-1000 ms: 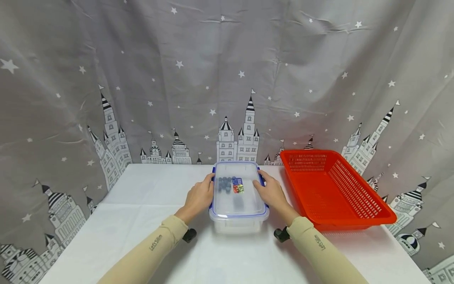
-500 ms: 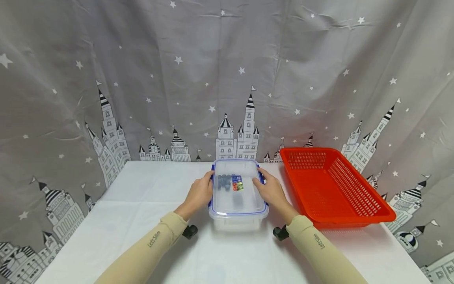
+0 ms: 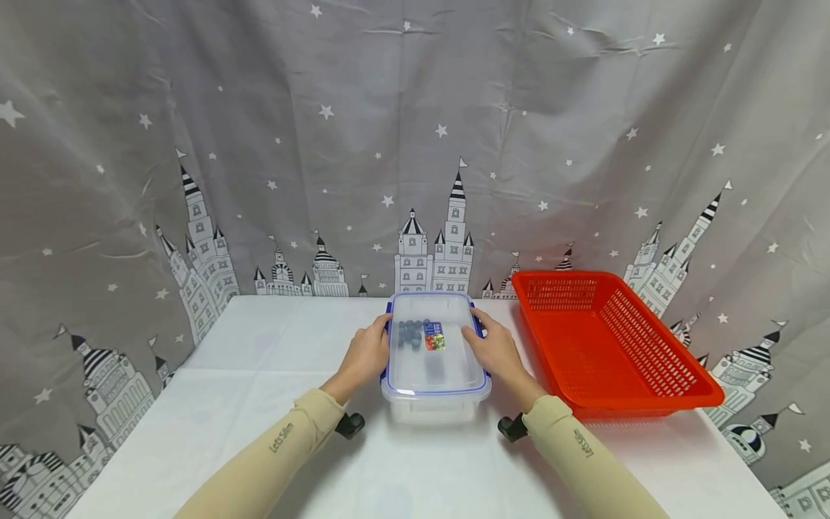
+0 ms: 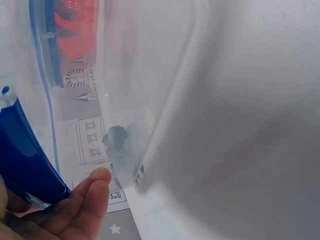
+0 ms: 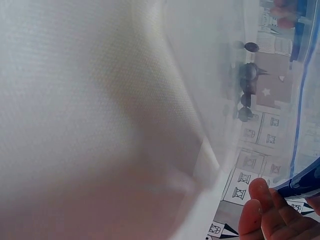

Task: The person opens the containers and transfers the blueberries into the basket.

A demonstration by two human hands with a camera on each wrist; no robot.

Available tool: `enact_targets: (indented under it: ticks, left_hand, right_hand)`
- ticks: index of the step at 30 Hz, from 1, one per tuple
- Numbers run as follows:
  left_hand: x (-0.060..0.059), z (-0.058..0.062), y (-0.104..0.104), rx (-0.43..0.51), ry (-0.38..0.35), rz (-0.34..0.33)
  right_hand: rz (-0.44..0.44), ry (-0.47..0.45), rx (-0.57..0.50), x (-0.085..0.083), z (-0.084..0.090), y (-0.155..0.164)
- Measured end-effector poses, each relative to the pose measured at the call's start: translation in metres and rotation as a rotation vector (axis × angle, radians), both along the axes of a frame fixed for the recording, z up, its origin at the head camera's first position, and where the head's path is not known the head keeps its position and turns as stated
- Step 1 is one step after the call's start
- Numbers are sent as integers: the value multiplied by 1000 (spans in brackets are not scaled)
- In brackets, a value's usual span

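A clear plastic food container (image 3: 429,375) with a blue-edged lid stands on the white table between both hands. Several dark round pieces (image 3: 410,334), grape-like, show through the lid beside a printed label (image 3: 434,336). My left hand (image 3: 365,357) grips the container's left side; in the left wrist view its fingertips curl at the lower end of a blue latch (image 4: 27,150) that slants out from the wall. On the opposite side my right hand (image 3: 499,351) holds on likewise, fingertips at another blue latch (image 5: 302,182), thumb on top of the lid.
To the right, a red perforated basket (image 3: 590,346) stands close beside the right forearm. White cloth covers the table (image 3: 259,339). Behind it hangs a grey curtain (image 3: 292,144) printed with castles and stars.
The head view has shifted slightly. Both hands stay at the container's sides, and the container and basket have kept their places.
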State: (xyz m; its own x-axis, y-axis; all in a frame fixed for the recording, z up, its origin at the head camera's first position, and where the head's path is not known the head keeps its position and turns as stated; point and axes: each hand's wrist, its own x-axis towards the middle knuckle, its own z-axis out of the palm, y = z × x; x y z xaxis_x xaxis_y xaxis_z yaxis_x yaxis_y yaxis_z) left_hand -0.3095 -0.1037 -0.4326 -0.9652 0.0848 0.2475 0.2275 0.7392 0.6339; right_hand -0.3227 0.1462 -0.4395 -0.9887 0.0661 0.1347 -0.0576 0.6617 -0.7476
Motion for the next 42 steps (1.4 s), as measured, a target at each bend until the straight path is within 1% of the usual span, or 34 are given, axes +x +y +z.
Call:
enact_targets:
  ticks: [4, 7, 10, 13, 16, 18, 20, 24, 27, 31, 34, 39, 42]
  left_hand:
    - [-1, 1, -1, 7, -6, -1]
    - [-2, -2, -3, 28, -4, -1]
    - [-3, -9, -7, 79, 4, 25]
    - [-4, -18, -11, 123, -7, 51]
    - [-4, -22, -14, 103, -5, 62]
    - [-6, -19, -15, 71, 11, 68]
    - [-6, -13, -13, 50, 20, 76]
    - [-2, -4, -6, 22, 23, 74]
    - [1, -4, 0, 6, 11, 60]
    - [4, -4, 4, -23, -21, 67]
    - [3, 0, 5, -60, -15, 71]
    - [3, 6, 8, -107, 28, 68]
    - [3, 7, 9, -130, 22, 65]
  right_hand:
    - [7, 10, 4, 0, -1, 0]
    - [8, 12, -1, 0, -1, -1]
    - [9, 8, -3, 0, -1, -1]
    - [10, 2, 2, 1, 0, -2]
    - [12, 12, 18, 2, 0, -2]
    - [15, 14, 18, 2, 1, -1]
    - [16, 14, 15, 2, 1, -1]
    - [17, 4, 5, 2, 1, 0]
    - [13, 22, 14, 2, 0, -1]
    - [20, 66, 37, 3, -1, -1]
    - [27, 88, 40, 4, -2, 0]
    - [27, 103, 31, 4, -2, 2]
    - [28, 107, 33, 4, -2, 2]
